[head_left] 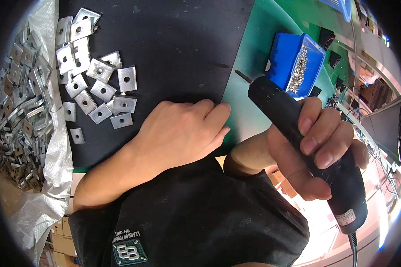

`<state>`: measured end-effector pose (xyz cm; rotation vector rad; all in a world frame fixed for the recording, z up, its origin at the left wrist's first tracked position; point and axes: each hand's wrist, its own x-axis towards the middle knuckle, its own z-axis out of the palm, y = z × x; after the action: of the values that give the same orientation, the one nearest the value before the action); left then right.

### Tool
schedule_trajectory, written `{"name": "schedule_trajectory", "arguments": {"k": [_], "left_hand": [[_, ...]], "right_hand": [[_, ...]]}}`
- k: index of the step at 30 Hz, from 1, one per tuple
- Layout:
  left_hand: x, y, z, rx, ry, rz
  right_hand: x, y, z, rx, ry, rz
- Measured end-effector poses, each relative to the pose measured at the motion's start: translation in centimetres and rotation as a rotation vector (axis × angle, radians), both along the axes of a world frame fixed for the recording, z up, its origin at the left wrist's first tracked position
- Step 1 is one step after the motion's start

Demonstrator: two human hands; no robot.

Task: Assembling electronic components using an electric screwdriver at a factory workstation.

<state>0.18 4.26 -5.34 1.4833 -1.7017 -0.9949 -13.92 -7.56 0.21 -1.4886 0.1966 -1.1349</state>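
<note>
My right hand [324, 141] is wrapped round a black corded electric screwdriver [277, 106]. Its thin bit points up and to the left, over the green mat and apart from any part. My left hand [185, 127] rests at the near edge of the black mat, fingers curled in. Whatever those fingers may hold is hidden beneath the hand. Left of that hand, several flat metal plates [103, 90], each with a hole in the middle, lie scattered on the black mat [173, 53].
At far left a white woven sack [58, 147] lies open, full of loose metal plates [20, 111]. A blue bin [284, 55] of small screws [300, 71] stands on the green mat [249, 58], just beyond the screwdriver. The tool's cord [353, 249] hangs down at lower right.
</note>
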Motion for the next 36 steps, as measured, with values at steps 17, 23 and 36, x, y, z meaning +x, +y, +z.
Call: {"name": "schedule_trajectory", "arguments": {"k": [17,23,36], "left_hand": [[-0.3,-0.4,0.3,-0.010,0.007,-0.008],[-0.5,-0.6,0.3,0.004,0.004,-0.014],[-0.8,-0.7,0.4,-0.005,0.013,-0.007]], "right_hand": [[-0.3,-1.4,-0.1,0.093,0.072,0.125],[-0.6,-1.6,0.0,0.122,0.072,0.130],[-0.9,-1.8,0.2,0.154,0.065,0.147]]}}
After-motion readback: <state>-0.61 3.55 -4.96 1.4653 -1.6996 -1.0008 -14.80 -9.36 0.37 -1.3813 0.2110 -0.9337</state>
